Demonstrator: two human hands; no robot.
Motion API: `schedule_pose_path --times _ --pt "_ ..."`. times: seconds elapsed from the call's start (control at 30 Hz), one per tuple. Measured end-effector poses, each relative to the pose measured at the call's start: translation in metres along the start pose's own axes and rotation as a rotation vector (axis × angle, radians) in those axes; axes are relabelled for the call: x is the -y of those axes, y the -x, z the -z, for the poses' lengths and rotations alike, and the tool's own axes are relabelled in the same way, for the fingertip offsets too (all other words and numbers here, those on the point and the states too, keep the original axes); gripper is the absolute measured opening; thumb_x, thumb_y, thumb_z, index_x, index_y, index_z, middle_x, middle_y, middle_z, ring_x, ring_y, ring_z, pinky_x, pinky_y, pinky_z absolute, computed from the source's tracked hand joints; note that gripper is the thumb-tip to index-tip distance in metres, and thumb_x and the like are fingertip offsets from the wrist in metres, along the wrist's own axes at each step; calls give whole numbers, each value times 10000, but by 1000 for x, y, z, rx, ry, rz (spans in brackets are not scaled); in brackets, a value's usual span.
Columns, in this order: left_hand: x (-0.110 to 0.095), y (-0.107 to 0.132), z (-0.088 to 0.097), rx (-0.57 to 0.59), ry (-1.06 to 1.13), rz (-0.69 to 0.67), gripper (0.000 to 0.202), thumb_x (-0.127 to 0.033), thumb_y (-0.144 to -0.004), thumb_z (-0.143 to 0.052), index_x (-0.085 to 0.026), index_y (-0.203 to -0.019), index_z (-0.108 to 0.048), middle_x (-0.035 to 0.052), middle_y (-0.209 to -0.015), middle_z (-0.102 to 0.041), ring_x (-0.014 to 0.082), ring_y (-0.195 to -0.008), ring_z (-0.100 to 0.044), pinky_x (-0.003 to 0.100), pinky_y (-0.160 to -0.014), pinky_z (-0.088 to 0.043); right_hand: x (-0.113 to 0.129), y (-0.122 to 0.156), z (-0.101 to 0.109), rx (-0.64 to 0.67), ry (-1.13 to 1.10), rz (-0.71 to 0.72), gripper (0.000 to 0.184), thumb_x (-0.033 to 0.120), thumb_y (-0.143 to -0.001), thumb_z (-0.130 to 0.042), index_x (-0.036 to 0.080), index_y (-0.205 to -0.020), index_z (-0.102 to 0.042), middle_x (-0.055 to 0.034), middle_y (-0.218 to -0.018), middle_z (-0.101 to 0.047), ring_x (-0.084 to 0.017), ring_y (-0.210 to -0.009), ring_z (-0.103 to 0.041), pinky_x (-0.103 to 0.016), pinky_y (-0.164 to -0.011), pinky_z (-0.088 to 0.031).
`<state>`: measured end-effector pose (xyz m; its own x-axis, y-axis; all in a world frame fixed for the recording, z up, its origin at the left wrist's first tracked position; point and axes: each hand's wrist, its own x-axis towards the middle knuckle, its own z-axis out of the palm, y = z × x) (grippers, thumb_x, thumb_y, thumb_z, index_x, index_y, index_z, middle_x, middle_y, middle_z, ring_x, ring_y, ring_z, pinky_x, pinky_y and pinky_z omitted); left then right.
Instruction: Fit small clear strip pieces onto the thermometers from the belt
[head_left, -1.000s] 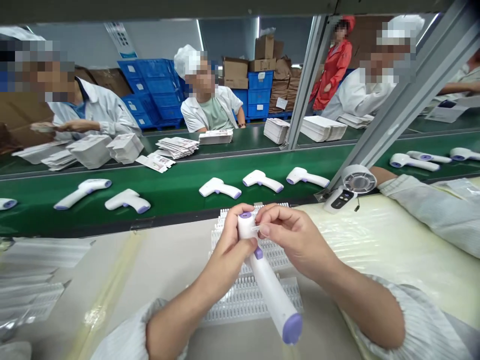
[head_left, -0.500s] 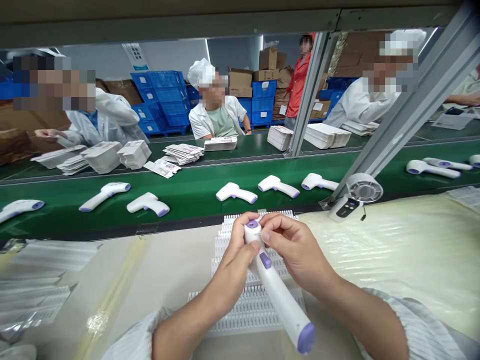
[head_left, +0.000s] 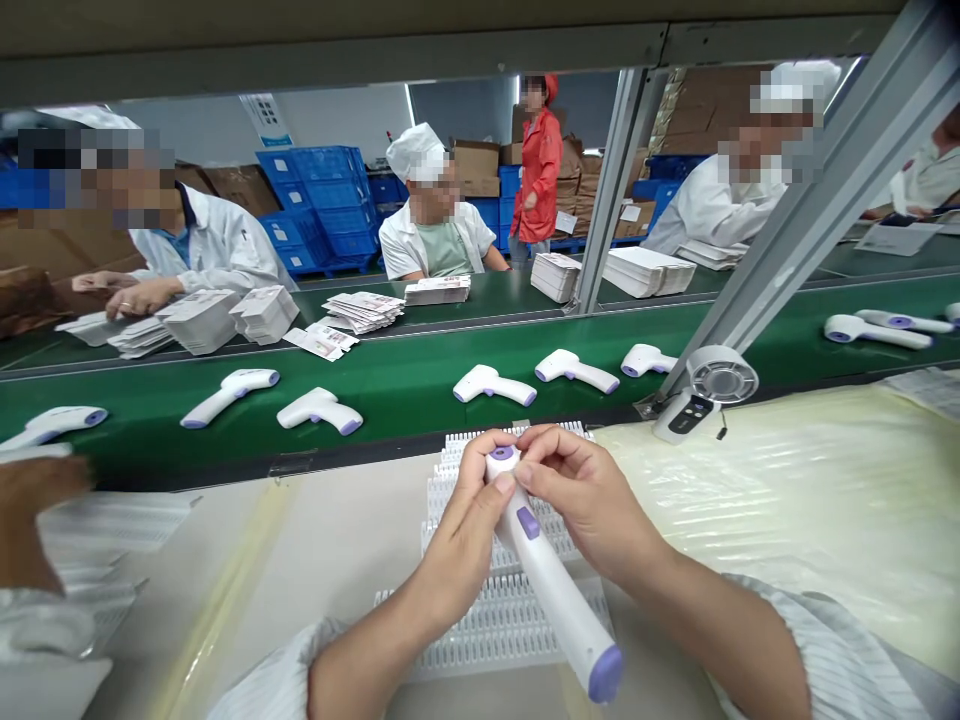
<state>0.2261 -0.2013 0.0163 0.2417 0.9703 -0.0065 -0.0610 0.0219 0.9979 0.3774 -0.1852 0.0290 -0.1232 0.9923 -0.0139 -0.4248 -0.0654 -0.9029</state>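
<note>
A white infrared thermometer (head_left: 555, 590) with purple ends and a purple trigger is in my left hand (head_left: 472, 530), which is closed around its head. The handle slants toward me, down and to the right. My right hand (head_left: 581, 485) is beside the head, thumb and index finger pinched against its side; whatever lies between those fingertips is hidden. Beneath both hands are white sheets (head_left: 487, 625) carrying rows of small oblong pieces, partly covered by my hands and the thermometer.
Several more thermometers (head_left: 495, 385) lie on the green conveyor belt (head_left: 405, 400) ahead. A small fan (head_left: 701, 395) stands by a slanted metal post (head_left: 787, 235). Yellowish plastic film (head_left: 810, 510) covers the right side. A co-worker's blurred hand (head_left: 45, 490) is at left. People sit opposite behind stacked cartons (head_left: 199, 320).
The thermometers on the belt have shifted right. A co-worker's arm has entered at the left, and the person in red has moved left. My hands stay nearly in place, right fingertips against the thermometer's head.
</note>
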Motion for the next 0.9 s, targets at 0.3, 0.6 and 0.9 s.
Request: schedule_pose_path --times 0.3,0.6,0.9 --pt "-5 -14 25 -88 79 -226 426 -554 -960 -587 -286 -1281 -503 47 -1155 -550 205 -1016 -540 294 -835 -457 16 9 0 177 -22 -405 456 542 -720 -886 252 -1012 -689 -19 -999 -660 -169 -837 -652 -272 -652 -536" --pt "-16 -95 153 -490 -809 -190 589 -305 -984 -482 -232 -1552 -345 151 -1538 -434 289 -1412 -442 443 -1162 -383 -17 -105 -32 295 1035 -46 516 276 -973 -482 213 -1484 -510 -73 -932 -709 -237 -766 -674 -352 -661 -525" --pt "-9 -136 321 -699 -1074 -15 490 -140 -856 -669 -95 -1337 -586 215 -1547 -426 430 -1539 -179 691 -1225 -90 -49 -153 -25 355 1445 162 502 141 -866 -645 176 -1367 -640 -195 -1431 -598 -407 -1402 -450 -529 -1134 -365"
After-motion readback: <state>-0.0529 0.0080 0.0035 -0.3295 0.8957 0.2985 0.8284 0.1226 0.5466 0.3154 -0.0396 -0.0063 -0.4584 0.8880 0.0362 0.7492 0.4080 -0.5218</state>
